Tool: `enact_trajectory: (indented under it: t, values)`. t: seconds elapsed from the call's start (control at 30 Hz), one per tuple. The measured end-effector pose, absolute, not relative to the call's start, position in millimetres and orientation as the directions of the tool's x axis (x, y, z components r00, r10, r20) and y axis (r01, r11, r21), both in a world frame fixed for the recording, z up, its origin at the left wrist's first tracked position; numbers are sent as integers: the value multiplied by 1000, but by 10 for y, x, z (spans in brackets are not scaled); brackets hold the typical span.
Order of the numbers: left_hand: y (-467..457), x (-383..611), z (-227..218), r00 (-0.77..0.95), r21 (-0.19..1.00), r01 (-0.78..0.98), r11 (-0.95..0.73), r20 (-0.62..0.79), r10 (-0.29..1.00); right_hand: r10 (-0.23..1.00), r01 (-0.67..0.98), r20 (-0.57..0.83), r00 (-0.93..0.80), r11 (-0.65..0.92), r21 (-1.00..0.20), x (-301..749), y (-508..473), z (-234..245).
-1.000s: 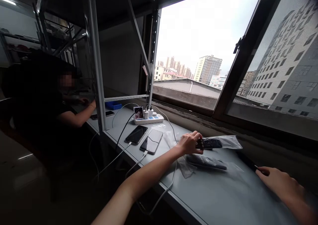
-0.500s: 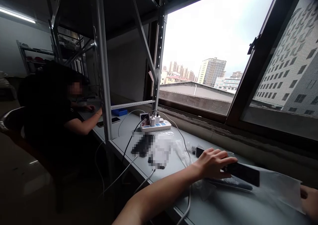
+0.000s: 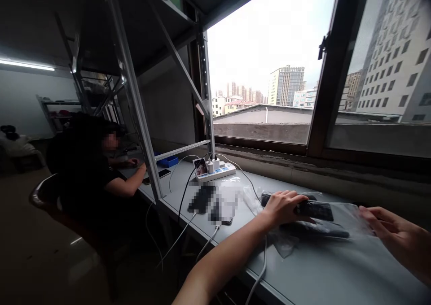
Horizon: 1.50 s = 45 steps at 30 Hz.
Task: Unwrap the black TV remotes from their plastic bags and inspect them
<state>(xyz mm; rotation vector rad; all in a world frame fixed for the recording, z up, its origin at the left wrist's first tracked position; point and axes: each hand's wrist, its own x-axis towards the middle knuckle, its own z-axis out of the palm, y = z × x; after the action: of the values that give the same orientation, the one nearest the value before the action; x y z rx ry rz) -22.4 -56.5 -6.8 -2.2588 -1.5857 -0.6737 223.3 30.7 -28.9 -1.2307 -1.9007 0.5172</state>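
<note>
My left hand is closed around a dark phone, its fingers over the top and the thumb beneath. The phone's far end lies within a clear plastic bag; how deep it sits is hard to see. My right hand pinches the bag's right edge between thumb and fingers. Below the phone, another dark flat item rests on the table in plastic film. One more dark object shows just behind my left hand, partly covered by it.
On the grey table stands a white power strip with chargers. Blurred-out phones on cables lie before it. A cable hangs over the front edge near my left forearm. A metal post separates a seated co-worker.
My right hand has come left and further into view with the bag. The phone's end, outside the bag's film before, is now behind it. The whole view has shifted slightly.
</note>
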Motion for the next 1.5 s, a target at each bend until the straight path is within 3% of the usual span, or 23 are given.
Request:
enact_trajectory:
  t: [0.13,0.3,0.47,0.77,1.07,1.13,1.33,1.43,1.5]
  values:
    - [-569,-249,-41,235,56,949,-309,526,817,919,329,306,-248,377,-866,2061,169,-252]
    - [-567,-226,22,223,52,951,-304,564,795,901,124,313,-299,362,-924,1897,88,-250]
    - [-598,-168,128,256,31,941,-337,586,769,921,-18,310,-237,315,-949,1863,77,-135]
    - [-625,-126,219,270,-6,941,-339,615,741,917,-14,388,-96,388,-922,1889,55,-45]
    - [-612,-193,236,238,-5,951,-309,650,722,949,262,302,-92,316,-912,1897,-42,-3]
    - [-610,-211,230,240,-10,951,-310,656,716,962,209,232,-143,258,-943,1887,-57,6]
    - [-603,-232,206,263,-23,943,-331,660,704,933,-207,113,-343,42,-978,1890,-36,49]
    - [-605,-250,217,287,-38,937,-347,648,705,908,-214,-21,-418,-121,-969,1915,9,56]
    - [-610,-272,229,305,-43,931,-364,642,703,884,-149,-53,-465,-137,-979,1922,33,50]
